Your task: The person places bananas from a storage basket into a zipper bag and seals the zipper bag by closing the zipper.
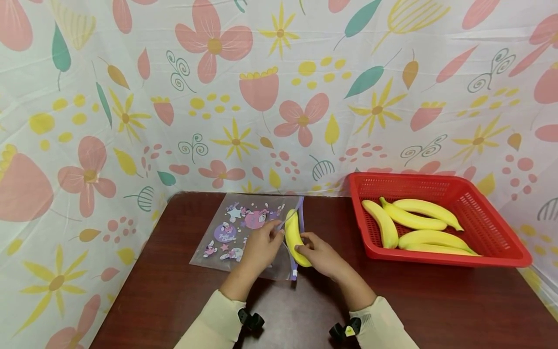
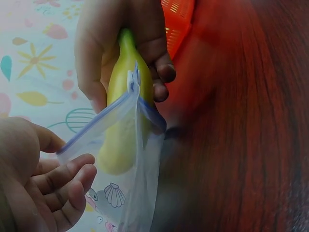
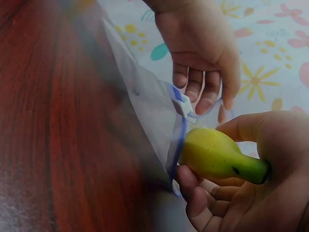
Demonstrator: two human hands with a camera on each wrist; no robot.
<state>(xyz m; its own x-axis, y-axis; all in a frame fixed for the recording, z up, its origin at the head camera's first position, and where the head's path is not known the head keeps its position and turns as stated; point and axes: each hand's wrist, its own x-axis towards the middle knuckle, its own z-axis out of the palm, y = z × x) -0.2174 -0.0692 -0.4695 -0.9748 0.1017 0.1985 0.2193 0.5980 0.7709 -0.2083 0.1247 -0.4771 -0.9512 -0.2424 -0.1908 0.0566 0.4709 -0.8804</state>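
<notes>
- Nearest me, two pale sleeves [image 1: 211, 322] reach in over the dark table [image 1: 418, 295], a black gadget [image 1: 250, 320] on the left wrist, another [image 1: 345, 329] on the right.
- Here's the right hand [image 1: 321, 256]: fingers and thumb curl round a yellow banana [image 1: 293, 233], and up close the green stem end sits against the palm.
- Over to the left hand [image 1: 260, 246], thumb and fingertips pinching the edge of the bag's mouth, the side walls parted there.
- And the banana? Between the two hands, right at that mouth, its front end inside, showing through the clear plastic!
- The bag [image 1: 218, 254] itself lies left of the banana, pink and purple cartoons across it, a purple seal strip [image 1: 301, 203] along its right edge, white slider [image 1: 294, 273] at the near end.
- Farther off to the right, a red basket [image 1: 501, 228] holds more bananas [image 1: 414, 215], some overlapping.
- Farthest back hangs a white cloth [image 1: 279, 160], all flowers and leaves.
</notes>
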